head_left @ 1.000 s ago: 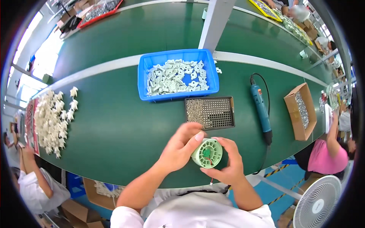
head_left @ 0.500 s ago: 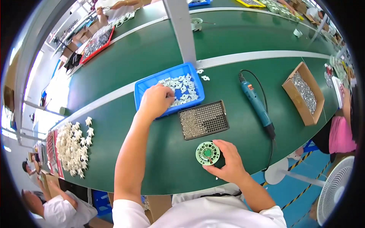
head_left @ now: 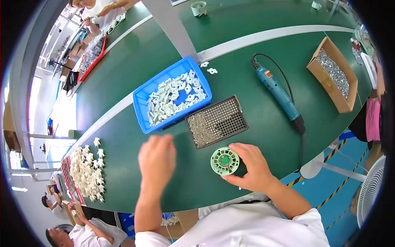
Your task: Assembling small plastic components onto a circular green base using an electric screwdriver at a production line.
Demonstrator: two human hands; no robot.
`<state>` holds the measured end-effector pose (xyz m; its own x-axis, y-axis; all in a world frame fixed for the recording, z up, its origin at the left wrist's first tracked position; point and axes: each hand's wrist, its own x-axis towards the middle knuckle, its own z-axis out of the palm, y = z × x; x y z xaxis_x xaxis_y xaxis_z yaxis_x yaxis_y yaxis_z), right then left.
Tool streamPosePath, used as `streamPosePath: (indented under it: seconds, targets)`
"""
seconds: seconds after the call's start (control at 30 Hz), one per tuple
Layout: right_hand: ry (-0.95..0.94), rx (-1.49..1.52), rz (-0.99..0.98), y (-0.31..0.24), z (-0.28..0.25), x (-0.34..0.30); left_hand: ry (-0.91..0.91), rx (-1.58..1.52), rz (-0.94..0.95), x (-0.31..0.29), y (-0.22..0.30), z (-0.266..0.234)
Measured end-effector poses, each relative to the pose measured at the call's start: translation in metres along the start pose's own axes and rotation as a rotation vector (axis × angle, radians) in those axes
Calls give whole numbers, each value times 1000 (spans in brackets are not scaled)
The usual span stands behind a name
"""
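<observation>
My right hand (head_left: 252, 168) grips a round pale-green plastic housing (head_left: 218, 168) by its right side. The housing has slots round its rim, a darker green centre and a small reddish piece in it. My left hand (head_left: 156, 158) is above the table, just in front of a blue bin (head_left: 142, 119). Its fingers look curled together, blurred by motion; whatever is in them is hidden. In the bin lie many small pale lobed plastic pieces (head_left: 166, 99). Between bin and housing sits a black perforated tray (head_left: 225, 117) with small screws (head_left: 201, 129) heaped in its left half.
A teal electric screwdriver (head_left: 279, 92) with a cord lies right of the tray. Farther right is a cardboard box (head_left: 349, 103) of small metal parts. White star-shaped pieces (head_left: 88, 173) are piled at the left. A grey post (head_left: 170, 31) rises behind the bin. Co-workers sit beyond.
My left hand has come out of the blue bin and moved toward me. The right hand still holds the green housing. The whole view has shifted and turned a little.
</observation>
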<state>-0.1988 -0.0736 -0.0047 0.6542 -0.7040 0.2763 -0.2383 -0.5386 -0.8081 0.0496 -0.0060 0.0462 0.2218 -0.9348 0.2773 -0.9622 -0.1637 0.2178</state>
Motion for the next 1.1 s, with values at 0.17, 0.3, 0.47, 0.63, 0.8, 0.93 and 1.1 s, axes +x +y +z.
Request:
streamPosePath:
  seconds: [0.17,0.3,0.47,0.63,0.8,0.93,1.1]
  targets:
    - [-4,-8,-6,0,2,-1,-181,-163,-194,-34,26,16]
    - [-7,-26,14,1,3,-2,-248,-438,-398,-39,16,2]
    - [-1,-28,-7,1,3,-2,-307,-313,28,-32,0,12]
    - [11,-19,-1,1,2,-3,-269,-318,-48,-38,-1,19]
    - [3,6,-13,3,4,-3,-182,-325,-128,-44,13,20]
    - [34,-13,-40,4,7,-5,-59,-622,-283,-48,63,13]
    - [49,-9,-59,5,8,-4,-71,-389,-126,-39,87,24]
